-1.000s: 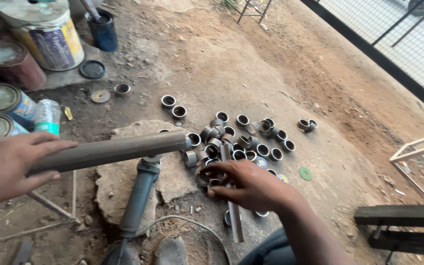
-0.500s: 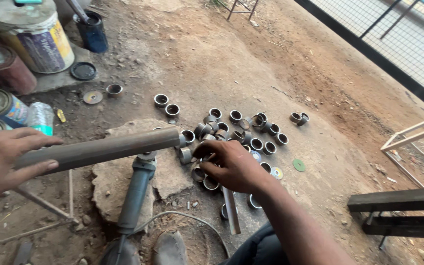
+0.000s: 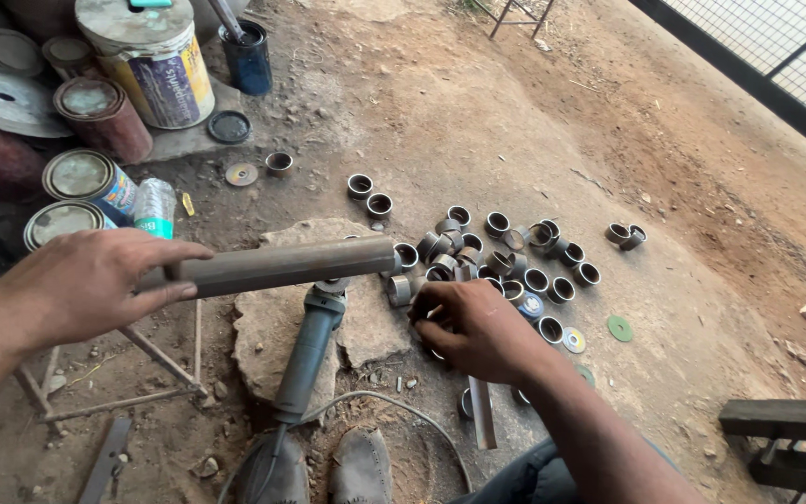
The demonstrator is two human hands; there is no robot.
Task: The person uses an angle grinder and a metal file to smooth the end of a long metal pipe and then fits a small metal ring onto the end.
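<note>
My left hand (image 3: 86,285) grips a long grey metal pipe (image 3: 282,266) that lies level, its cut end pointing right over a flat stone (image 3: 314,322). My right hand (image 3: 473,327) reaches down onto a scatter of several short cut pipe rings (image 3: 524,257) on the dirt floor, with its fingers curled over rings at the pile's near-left edge; whether it grasps one is hidden. An angle grinder (image 3: 305,350) lies on the stone under the pipe, between my hands.
Several paint tins (image 3: 146,61) and lids stand at the back left with a plastic bottle (image 3: 153,207). A metal stand (image 3: 156,359) supports the pipe. A flat metal strip (image 3: 479,411) and green discs (image 3: 618,328) lie near the rings. A bench edge (image 3: 781,439) sits at right.
My right hand has drawn leftward and nearer across the ring pile. The view has shifted, so the pipe and tins sit further into frame.
</note>
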